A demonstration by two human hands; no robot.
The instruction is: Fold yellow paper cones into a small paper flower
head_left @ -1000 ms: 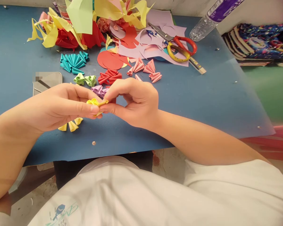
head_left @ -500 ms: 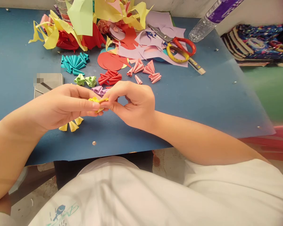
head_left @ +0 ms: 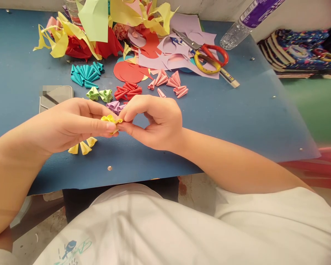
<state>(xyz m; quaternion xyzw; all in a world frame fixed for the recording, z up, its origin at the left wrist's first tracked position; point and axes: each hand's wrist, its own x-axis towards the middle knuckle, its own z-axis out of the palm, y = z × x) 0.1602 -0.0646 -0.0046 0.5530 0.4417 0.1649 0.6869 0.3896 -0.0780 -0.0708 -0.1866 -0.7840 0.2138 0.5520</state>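
Note:
Between my two hands is a yellow rolled-paper piece (head_left: 109, 118) with curled ends. My left hand (head_left: 77, 123) pinches it between thumb and fingers. The fingertips of my right hand (head_left: 157, 121) are closed at its right end, thumb against forefinger; part of the paper is hidden there. Several yellow paper cones (head_left: 85, 148) lie on the table below my left hand. Just beyond the fingers are purple paper cones (head_left: 115, 106), red paper cones (head_left: 128, 90) and green paper cones (head_left: 99, 94).
A grey phone-like slab (head_left: 56, 96) lies behind my left wrist. Teal cones (head_left: 86, 74) and pink cones (head_left: 169, 81) sit farther back. Behind them are red paper circles (head_left: 129, 71), a heap of paper scraps (head_left: 93, 22), scissors (head_left: 206, 59), a cutter knife (head_left: 229, 77) and a plastic bottle (head_left: 245, 25).
The yellow paper piece and my left fingertips have shifted slightly to the left. The strip at its right end sticks out less, and my right fingertips have moved a little.

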